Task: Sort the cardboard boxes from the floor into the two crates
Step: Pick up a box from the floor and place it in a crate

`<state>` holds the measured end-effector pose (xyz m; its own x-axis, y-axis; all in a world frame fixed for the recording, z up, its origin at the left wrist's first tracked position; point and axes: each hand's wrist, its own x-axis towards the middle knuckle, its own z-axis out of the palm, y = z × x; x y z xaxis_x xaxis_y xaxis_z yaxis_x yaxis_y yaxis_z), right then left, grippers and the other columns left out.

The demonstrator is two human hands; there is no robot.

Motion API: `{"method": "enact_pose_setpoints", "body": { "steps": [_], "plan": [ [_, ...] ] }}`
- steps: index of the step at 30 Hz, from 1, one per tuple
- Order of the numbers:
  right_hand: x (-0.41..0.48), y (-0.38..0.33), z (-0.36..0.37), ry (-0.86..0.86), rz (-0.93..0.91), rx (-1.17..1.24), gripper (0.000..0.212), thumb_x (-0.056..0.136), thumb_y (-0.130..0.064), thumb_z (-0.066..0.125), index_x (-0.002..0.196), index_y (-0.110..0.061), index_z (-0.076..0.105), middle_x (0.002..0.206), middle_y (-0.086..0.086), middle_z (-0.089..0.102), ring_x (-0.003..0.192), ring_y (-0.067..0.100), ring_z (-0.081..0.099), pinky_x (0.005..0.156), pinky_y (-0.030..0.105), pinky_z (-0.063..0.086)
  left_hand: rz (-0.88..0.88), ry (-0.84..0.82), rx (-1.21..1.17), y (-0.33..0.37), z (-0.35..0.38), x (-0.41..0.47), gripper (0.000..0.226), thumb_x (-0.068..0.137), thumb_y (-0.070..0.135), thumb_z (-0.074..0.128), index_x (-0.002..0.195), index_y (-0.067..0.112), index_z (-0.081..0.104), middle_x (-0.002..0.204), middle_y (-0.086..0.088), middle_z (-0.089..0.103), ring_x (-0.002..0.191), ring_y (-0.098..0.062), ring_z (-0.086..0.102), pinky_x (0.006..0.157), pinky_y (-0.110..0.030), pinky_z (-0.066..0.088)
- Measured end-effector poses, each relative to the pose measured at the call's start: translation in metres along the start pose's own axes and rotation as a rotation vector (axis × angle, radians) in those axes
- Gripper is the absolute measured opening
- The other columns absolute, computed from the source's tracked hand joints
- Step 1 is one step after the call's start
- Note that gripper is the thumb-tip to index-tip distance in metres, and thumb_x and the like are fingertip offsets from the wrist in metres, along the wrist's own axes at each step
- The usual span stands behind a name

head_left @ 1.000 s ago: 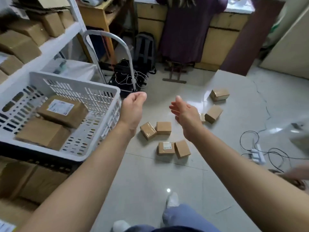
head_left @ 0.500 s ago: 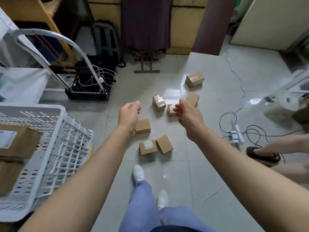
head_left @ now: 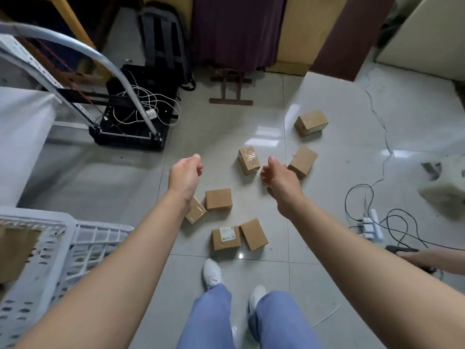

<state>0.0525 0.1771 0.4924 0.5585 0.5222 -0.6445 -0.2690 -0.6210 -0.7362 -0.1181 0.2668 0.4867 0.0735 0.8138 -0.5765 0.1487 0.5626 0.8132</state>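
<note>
Head view: cardboard boxes (head_left: 218,199) scattered, glossy tile floor (head_left: 314,285).

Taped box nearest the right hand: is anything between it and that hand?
Nothing visible does. The right hand hangs open and empty just right of the taped box in the head view, with only bare floor showing between them. The plain box lies on the hand's other side, out of the way.

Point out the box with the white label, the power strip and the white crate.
Box with the white label (head_left: 225,239), head view, top face.
Power strip (head_left: 370,226), head view, white body.
White crate (head_left: 37,219), head view, top rim.
</note>
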Motion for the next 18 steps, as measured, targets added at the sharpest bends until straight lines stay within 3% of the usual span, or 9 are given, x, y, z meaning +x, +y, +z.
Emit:
{"method": "enact_pose_setpoints", "body": {
  "steps": [6, 10, 13, 15, 18],
  "plan": [
    [0.091, 0.011, 0.035, -0.074, 0.033, -0.112, 0.035, 0.094, -0.049, 0.047, 0.079, -0.020, 0.059, 0.095, 0.001, 0.060, 0.089, 0.016, 0.053, 0.082, 0.029, 0.038, -0.081, 0.092, -0.041, -0.045, 0.013, 0.083, 0.015, 0.095, 0.026, 0.048, 0.084, 0.018, 0.055, 0.085, 0.002, 0.057, 0.090, -0.016, 0.056, 0.078, -0.023, 0.040],
    [0.177, 0.056, 0.065, -0.146, 0.060, -0.207, 0.038, 0.094, -0.051, 0.045, 0.078, -0.020, 0.059, 0.086, -0.004, 0.062, 0.085, 0.014, 0.056, 0.075, 0.028, 0.041, -0.150, 0.192, -0.067, -0.119, 0.028, 0.154, 0.018, 0.096, 0.025, 0.048, 0.081, 0.017, 0.054, 0.088, -0.002, 0.056, 0.091, -0.018, 0.056, 0.090, -0.027, 0.041],
    [0.251, 0.116, 0.086, -0.166, 0.106, -0.300, 0.042, 0.094, -0.053, 0.043, 0.083, -0.016, 0.059, 0.094, -0.001, 0.061, 0.093, 0.018, 0.055, 0.085, 0.033, 0.042, -0.209, 0.219, -0.025, -0.191, 0.043, 0.212, 0.021, 0.096, 0.028, 0.048, 0.096, 0.011, 0.059, 0.095, -0.005, 0.056, 0.094, -0.019, 0.056, 0.087, -0.029, 0.041],
    [0.298, 0.161, 0.098, -0.178, 0.132, -0.339, 0.042, 0.095, -0.053, 0.043, 0.085, -0.014, 0.057, 0.099, 0.002, 0.059, 0.090, 0.017, 0.053, 0.087, 0.034, 0.041, -0.220, 0.218, 0.023, -0.239, 0.053, 0.251, 0.022, 0.096, 0.030, 0.047, 0.083, 0.016, 0.056, 0.097, -0.006, 0.055, 0.093, -0.019, 0.053, 0.079, -0.030, 0.038],
    [0.358, 0.225, 0.117, -0.187, 0.159, -0.383, 0.051, 0.095, -0.052, 0.043, 0.088, -0.004, 0.056, 0.086, 0.009, 0.057, 0.074, 0.014, 0.045, 0.073, 0.031, 0.039, -0.256, 0.194, 0.083, -0.306, 0.066, 0.309, 0.030, 0.097, 0.031, 0.045, 0.068, 0.021, 0.046, 0.088, -0.002, 0.054, 0.087, -0.019, 0.051, 0.079, -0.030, 0.035]
  ]
}}
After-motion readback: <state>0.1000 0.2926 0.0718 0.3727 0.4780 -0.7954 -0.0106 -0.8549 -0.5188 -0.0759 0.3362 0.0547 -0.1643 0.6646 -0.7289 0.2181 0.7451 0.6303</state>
